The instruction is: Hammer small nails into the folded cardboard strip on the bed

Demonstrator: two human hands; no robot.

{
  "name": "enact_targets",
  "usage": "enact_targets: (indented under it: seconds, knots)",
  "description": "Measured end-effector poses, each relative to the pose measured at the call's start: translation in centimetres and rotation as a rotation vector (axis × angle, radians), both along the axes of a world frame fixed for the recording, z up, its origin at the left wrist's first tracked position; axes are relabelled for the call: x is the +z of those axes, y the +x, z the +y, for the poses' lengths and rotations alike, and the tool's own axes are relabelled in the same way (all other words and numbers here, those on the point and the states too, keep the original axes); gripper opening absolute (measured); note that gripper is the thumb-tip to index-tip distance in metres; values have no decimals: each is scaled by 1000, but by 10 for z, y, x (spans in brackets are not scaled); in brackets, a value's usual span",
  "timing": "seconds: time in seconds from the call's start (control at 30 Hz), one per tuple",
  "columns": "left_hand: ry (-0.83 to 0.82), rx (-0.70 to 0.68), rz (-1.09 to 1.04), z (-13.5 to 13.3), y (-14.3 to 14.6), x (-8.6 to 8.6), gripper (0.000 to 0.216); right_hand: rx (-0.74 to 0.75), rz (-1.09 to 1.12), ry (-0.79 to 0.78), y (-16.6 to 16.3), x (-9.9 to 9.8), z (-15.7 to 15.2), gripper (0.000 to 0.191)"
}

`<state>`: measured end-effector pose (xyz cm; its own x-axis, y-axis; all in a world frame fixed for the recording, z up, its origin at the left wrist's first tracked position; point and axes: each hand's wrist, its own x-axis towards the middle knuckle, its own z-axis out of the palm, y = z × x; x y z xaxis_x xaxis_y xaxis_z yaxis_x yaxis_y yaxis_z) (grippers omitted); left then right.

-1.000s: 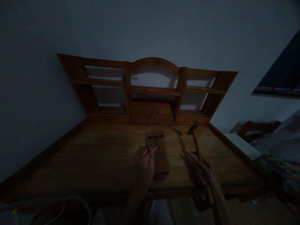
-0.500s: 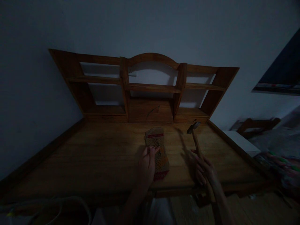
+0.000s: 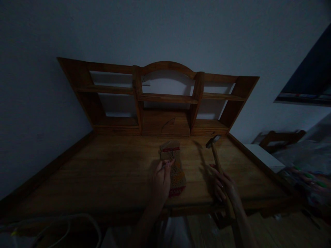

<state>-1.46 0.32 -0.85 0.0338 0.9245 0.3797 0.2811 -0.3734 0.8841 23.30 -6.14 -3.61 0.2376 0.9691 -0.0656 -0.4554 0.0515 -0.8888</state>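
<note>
The room is dim. A patterned tan packet (image 3: 174, 164) with red bands lies on a wooden desk (image 3: 108, 172). My left hand (image 3: 161, 181) rests at the packet's left side, fingertips pinched together over it on something too small to make out. My right hand (image 3: 223, 185) is wrapped round the wooden handle of a hammer (image 3: 216, 155). Its metal head points up and away, above the desk to the right of the packet.
A wooden hutch with open shelves (image 3: 165, 100) stands at the back of the desk against a pale wall. White cables (image 3: 51, 224) hang at the lower left. A white block (image 3: 261, 157), a wooden chair frame (image 3: 279, 139) and coloured cloth (image 3: 307, 175) lie to the right.
The view has shifted slightly. Both hands stay almost in place, the left at the packet and the right holding the hammer up.
</note>
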Motion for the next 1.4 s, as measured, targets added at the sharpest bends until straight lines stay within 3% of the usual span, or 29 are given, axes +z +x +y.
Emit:
enact_targets:
  seconds: [0.13,0.23,0.3,0.47,0.57,0.7,0.9,1.1,1.4]
  knots:
    - [48,136,-34,9,-8,-7,38,35,25,0,2,0,3,48]
    - [-36,204,-64,22,-20,-21,35,48,43,-4,6,-5,6,51]
    - [-165,165,-166,31,-27,-31,37,60,58,-11,10,-8,7,50]
    - [-449,-93,-546,46,-36,-46,42,97,88,-38,13,-7,8,47]
    - [-453,-100,-601,54,-37,-46,48,75,97,-26,11,-6,7,43]
    - [-459,-87,-492,60,-33,-39,56,64,103,-14,11,-7,7,41]
    - [-485,-213,-361,62,-27,-34,42,72,111,-24,10,-3,7,45]
    - [-418,-221,-405,60,-28,-35,40,65,127,-23,7,0,7,45]
    - [-416,-230,-488,50,-26,-20,47,55,118,-39,11,-5,8,38]
